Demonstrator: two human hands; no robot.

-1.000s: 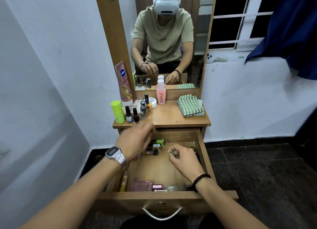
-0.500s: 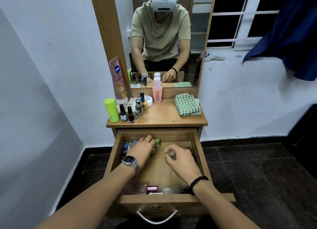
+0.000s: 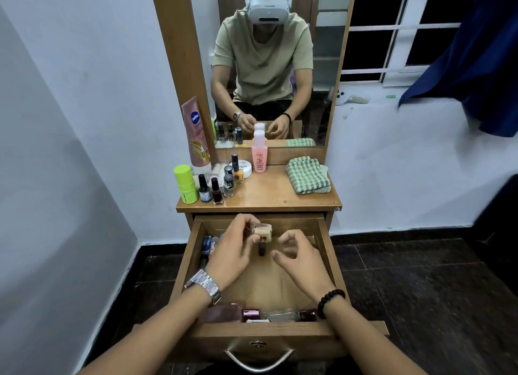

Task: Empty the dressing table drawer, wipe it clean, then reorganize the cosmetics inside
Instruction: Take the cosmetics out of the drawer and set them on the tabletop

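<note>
My left grip pinches a small beige nail-polish bottle between fingertips and thumb, holding it above the back half of the open drawer; its dark cap points down toward the drawer floor. Just right of that grip, my right grip hangs over the drawer middle, fingers loosely curled and apart, holding nothing that I can see. Left of the left grip, against the drawer's left wall, lie a few small bottles, partly hidden by the hand. Nearer to me than both grips, along the drawer front, lies a row of items: a pinkish case, a magenta-capped piece, a clear bottle. Beyond the grips, on the dresser surface, stand a lime-green container, several dark nail-polish bottles, a pink bottle; a folded green checked cloth lies to the right.
</note>
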